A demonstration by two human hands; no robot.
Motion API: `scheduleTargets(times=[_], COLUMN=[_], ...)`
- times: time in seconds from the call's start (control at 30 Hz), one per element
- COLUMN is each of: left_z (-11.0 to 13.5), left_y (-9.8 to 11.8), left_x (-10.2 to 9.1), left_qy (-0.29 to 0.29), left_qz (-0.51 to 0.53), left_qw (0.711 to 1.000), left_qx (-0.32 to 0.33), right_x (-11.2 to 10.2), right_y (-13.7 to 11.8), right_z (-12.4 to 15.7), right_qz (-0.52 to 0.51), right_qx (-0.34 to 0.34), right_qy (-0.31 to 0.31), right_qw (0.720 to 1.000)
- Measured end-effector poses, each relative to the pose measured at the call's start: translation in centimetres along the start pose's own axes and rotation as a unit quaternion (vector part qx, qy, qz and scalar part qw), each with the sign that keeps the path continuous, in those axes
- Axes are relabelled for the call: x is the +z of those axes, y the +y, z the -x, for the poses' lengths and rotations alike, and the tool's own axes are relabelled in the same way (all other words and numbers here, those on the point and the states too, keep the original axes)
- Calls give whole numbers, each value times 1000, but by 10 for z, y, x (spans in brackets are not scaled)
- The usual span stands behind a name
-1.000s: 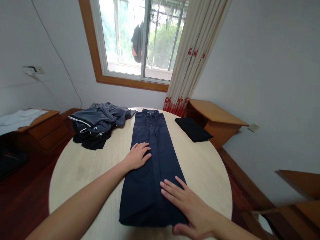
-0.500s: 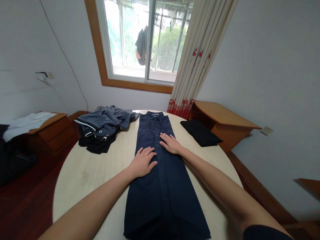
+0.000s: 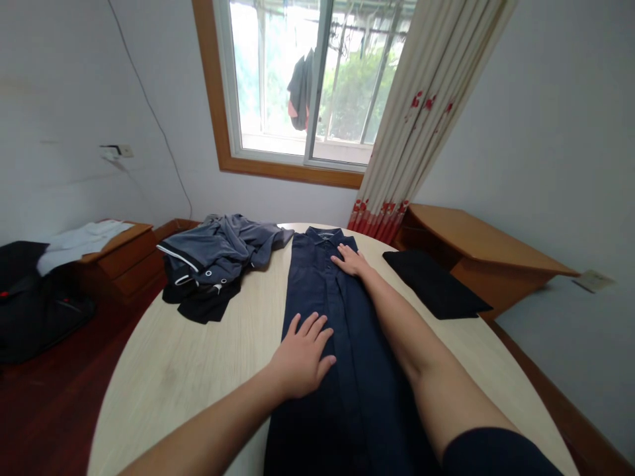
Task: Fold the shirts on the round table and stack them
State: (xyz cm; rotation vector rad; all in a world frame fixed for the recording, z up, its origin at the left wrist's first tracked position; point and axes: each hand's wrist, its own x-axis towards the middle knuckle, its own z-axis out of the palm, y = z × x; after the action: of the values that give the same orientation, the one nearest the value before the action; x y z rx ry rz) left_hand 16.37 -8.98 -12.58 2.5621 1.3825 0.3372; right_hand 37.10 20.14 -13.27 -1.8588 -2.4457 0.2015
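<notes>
A dark navy button shirt (image 3: 317, 297), folded into a long narrow strip, lies down the middle of the round light wooden table (image 3: 198, 350), collar at the far edge. My left hand (image 3: 302, 357) rests flat on the shirt's left side near its middle, fingers spread and holding nothing. My right hand (image 3: 351, 260) reaches far forward and lies flat on the shirt just below the collar, fingers stretched out.
A heap of grey and black clothes (image 3: 213, 261) sits at the table's far left. A folded black garment (image 3: 434, 284) lies at the far right. Low wooden cabinets (image 3: 476, 244) stand by the walls, with a window and curtain (image 3: 421, 125) behind.
My right hand has slid along the shirt from its near end up to the collar. My left hand stays flat on the shirt's left side. The camera has moved closer.
</notes>
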Motion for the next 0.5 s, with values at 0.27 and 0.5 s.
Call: scheduleTargets(times=[0.27, 0.5], left_z=[-2, -1], left_y=[-2, -3], left_x=[6, 8], left_qy=[11, 33], left_qz=[4, 5], left_qw=[1000, 999], left_qx=[4, 6], right_x=[-2, 6], right_y=[0, -30], right_z=[3, 135], right_qz=[-41, -36], right_qx=[-13, -142], right_qy=[19, 44], right_qw=[999, 988])
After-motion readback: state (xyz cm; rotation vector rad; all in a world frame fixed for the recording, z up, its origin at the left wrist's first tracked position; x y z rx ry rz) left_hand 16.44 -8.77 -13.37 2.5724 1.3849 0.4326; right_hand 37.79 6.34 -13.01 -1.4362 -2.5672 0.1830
